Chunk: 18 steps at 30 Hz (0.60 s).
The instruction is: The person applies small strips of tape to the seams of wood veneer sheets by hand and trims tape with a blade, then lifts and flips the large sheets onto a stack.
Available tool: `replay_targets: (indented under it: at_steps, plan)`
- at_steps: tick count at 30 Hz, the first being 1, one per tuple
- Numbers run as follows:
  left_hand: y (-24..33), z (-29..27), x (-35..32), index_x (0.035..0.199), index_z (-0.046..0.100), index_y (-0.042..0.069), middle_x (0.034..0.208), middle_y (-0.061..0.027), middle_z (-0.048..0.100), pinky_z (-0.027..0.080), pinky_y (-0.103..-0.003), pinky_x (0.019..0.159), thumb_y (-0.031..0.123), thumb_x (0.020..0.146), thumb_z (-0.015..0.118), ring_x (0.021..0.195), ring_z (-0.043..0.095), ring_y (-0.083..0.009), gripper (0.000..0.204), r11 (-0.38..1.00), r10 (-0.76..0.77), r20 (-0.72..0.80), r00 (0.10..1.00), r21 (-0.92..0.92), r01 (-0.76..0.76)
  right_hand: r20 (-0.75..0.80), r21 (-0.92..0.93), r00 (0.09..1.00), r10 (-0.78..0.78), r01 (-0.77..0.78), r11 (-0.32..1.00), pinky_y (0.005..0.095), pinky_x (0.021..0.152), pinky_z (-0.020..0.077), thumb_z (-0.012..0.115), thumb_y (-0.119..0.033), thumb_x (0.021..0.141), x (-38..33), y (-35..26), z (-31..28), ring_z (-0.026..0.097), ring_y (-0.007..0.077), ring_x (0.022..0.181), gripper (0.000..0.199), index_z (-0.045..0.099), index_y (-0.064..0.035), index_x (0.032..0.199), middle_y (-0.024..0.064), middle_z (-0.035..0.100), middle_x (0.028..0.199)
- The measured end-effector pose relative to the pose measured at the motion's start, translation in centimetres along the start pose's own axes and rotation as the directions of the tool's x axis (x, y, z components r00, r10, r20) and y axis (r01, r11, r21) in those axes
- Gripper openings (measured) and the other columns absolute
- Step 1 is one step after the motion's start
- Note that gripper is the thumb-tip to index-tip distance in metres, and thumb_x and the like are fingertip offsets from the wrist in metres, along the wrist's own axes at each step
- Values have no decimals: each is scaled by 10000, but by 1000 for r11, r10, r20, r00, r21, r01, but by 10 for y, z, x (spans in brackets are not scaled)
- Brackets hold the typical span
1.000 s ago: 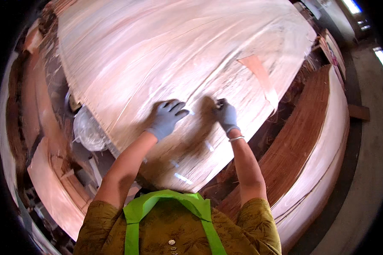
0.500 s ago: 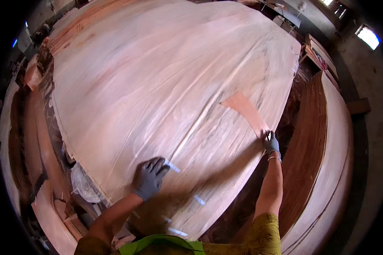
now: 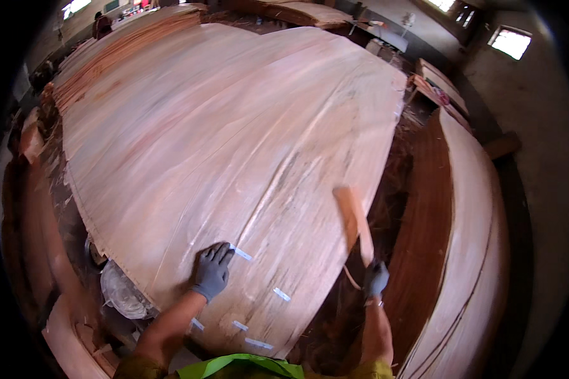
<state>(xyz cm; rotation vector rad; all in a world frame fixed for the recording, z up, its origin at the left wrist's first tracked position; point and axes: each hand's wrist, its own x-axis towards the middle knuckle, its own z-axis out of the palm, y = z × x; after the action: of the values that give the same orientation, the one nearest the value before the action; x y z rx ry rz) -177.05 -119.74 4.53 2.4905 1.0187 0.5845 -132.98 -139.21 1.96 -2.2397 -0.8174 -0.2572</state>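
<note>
- Both hands wear grey gloves: our left hand [image 3: 211,270] lies spread flat on the large pale veneer sheet [image 3: 234,145], near its front edge; our right hand [image 3: 375,278] is closed around the lower end of a narrow reddish veneer strip [image 3: 353,221] at the sheet's right edge.
- To do this well, we judge it best to keep the left palm pressing down and lift the strip gently, since thin veneer likely splits.
- We count one strip and five small white tape pieces [image 3: 241,253] near the front edge.

Dim daylight from far windows [image 3: 504,42], heavy fisheye bending, dark blurred rim.
</note>
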Motion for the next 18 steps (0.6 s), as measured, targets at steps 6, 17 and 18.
replay_targets:
  at_steps: [6, 17, 18]
  plan:
    - [31, -14, 4, 1196, 528, 28, 1308, -145, 458, 296, -442, 1000, 143, 755, 500, 1224, 399, -302, 456, 982, 91, -12, 996, 167, -87, 640, -191, 696, 327, -268, 944, 391, 726, 489, 690, -276, 744, -272, 53, -145, 612, 373, 832, 343, 582, -54, 981, 210, 626, 876]
    - [92, -28, -93, 1364, 325, 52, 1445, -173, 248, 227, -459, 1057, 140, 819, 537, 1310, 283, -321, 591, 925, 112, -193, 975, 379, -32, 26, -355, 792, 610, -563, 747, 432, 715, 469, 553, -90, 767, -377, 158, -377, 585, 386, 819, 135, 606, -55, 887, 197, 619, 843]
    - [103, -31, -110, 1358, 331, 39, 1446, -179, 244, 230, -454, 1057, 108, 817, 529, 1312, 281, -328, 580, 941, 123, -221, 968, 337, -43, 10, -288, 800, 600, -573, 768, 447, 732, 470, 549, -103, 780, -375, 179, -390, 587, 387, 830, 167, 605, -69, 934, 199, 623, 860]
